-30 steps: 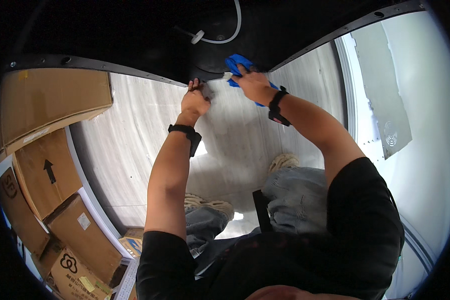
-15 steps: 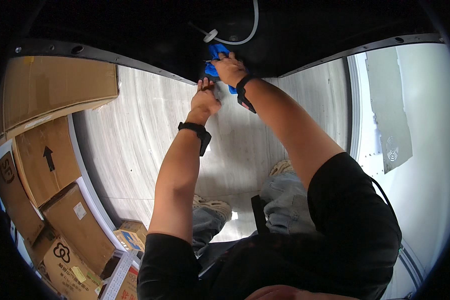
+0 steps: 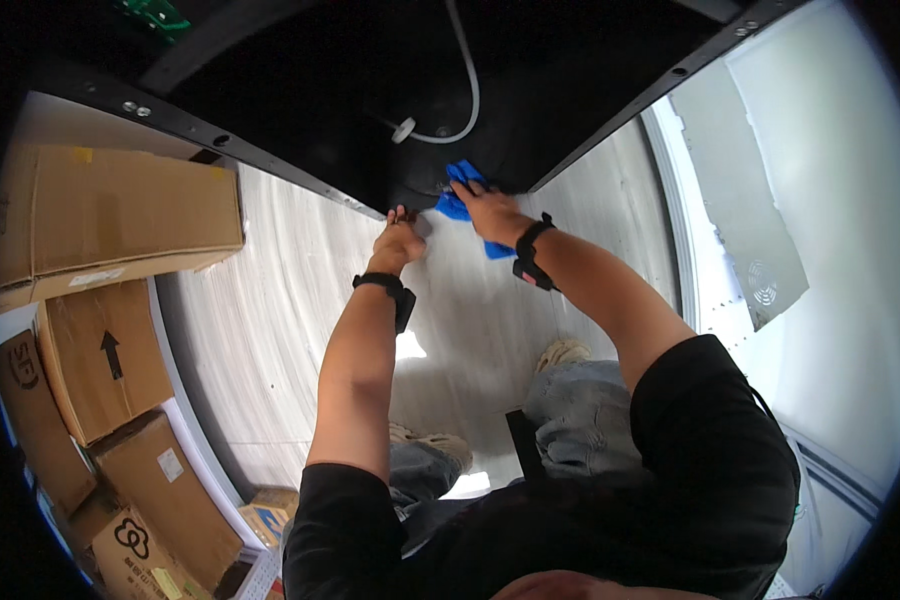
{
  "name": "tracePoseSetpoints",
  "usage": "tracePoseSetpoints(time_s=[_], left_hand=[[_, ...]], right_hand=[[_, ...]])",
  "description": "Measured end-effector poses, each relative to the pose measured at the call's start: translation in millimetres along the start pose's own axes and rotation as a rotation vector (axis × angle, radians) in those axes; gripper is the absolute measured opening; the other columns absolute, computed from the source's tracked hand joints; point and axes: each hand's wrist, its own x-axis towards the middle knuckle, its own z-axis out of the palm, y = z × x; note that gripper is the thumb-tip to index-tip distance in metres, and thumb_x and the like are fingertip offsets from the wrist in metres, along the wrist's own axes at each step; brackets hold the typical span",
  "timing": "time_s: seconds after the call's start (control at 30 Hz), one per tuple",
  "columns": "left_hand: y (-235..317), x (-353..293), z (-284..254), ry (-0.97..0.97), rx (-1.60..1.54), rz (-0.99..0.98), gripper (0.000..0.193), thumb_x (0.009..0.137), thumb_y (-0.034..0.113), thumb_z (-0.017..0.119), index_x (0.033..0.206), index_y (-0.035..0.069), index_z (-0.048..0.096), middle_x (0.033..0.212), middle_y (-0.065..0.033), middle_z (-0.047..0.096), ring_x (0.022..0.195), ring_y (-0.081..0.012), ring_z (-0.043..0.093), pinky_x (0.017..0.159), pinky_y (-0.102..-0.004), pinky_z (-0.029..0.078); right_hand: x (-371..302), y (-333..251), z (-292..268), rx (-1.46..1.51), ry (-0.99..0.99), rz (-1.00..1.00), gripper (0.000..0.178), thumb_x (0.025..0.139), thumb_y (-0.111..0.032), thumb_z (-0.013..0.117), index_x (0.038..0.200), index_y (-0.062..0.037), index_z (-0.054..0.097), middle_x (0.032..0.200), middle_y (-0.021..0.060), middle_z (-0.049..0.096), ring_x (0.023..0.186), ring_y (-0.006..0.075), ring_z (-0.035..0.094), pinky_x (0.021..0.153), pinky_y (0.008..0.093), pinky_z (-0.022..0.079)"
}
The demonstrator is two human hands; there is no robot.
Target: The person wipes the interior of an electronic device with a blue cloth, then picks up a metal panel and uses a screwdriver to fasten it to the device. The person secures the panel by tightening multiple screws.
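Observation:
A blue cloth (image 3: pixel 454 207) is bunched under my right hand (image 3: pixel 492 214), pressed against the near edge of a black panel (image 3: pixel 300 130). One end of the cloth hangs below my palm by the wrist. My left hand (image 3: pixel 400 242) rests its fingertips on the panel's near edge, a little left of the cloth; its fingers are stretched out and hold nothing I can see. On the panel, above the cloth, a white tube (image 3: pixel 473 90) curves down to a round white fitting (image 3: pixel 403 130).
Cardboard boxes (image 3: pixel 135 210) are stacked along the left side. A metal rail (image 3: pixel 200 150) with holes borders the panel. Pale wood-look floor (image 3: pixel 300 300) lies below my arms. To the right stands a white surface (image 3: pixel 830 250) with a grey sheet (image 3: pixel 735 180). Top left is something green (image 3: pixel 155 15).
My right hand and the cloth have shifted down and to the right, toward the panel's near edge. The view has turned, and more of the panel shows at the top.

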Motion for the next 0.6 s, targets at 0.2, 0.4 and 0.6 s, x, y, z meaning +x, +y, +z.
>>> tracePoseSetpoints(time_s=[0.2,0.4,0.6], left_hand=[[11.9,-43.0,-37.8,0.029,-0.503,0.283,0.056,0.075,0.019,0.070,0.126,0.004,0.052,0.120,-0.0161,0.061,0.115,-0.0295,0.055,0.099,-0.0359,0.041],[20.1,-135.6,-99.8,-0.328,-1.135,0.371,0.055,0.075,0.012,0.075,0.125,0.007,0.054,0.119,-0.0067,0.060,0.114,-0.0224,0.052,0.101,-0.0376,0.037],[31.6,-252.5,-150.2,-0.492,-1.363,0.347,0.064,0.074,0.004,0.073,0.131,0.006,0.046,0.120,-0.0067,0.057,0.114,-0.0198,0.050,0.101,-0.0355,0.038]], right_hand=[[-60.1,-5.5,-53.7,0.470,-0.140,-0.132,0.094,0.081,-0.011,0.061,0.148,-0.0100,-0.004,0.116,0.0325,0.055,0.092,0.0420,0.062,0.084,0.0436,0.049],[-109.7,-46.1,-118.2,0.809,-0.020,-0.336,0.102,0.081,-0.014,0.061,0.145,-0.0077,-0.018,0.144,0.0320,0.024,0.126,0.0421,0.041,0.102,0.0421,0.037],[-192.9,-103.1,-177.8,1.154,0.199,-0.347,0.104,0.077,-0.018,0.066,0.148,-0.0059,-0.008,0.138,0.0319,0.034,0.125,0.0404,0.041,0.103,0.0424,0.034]])
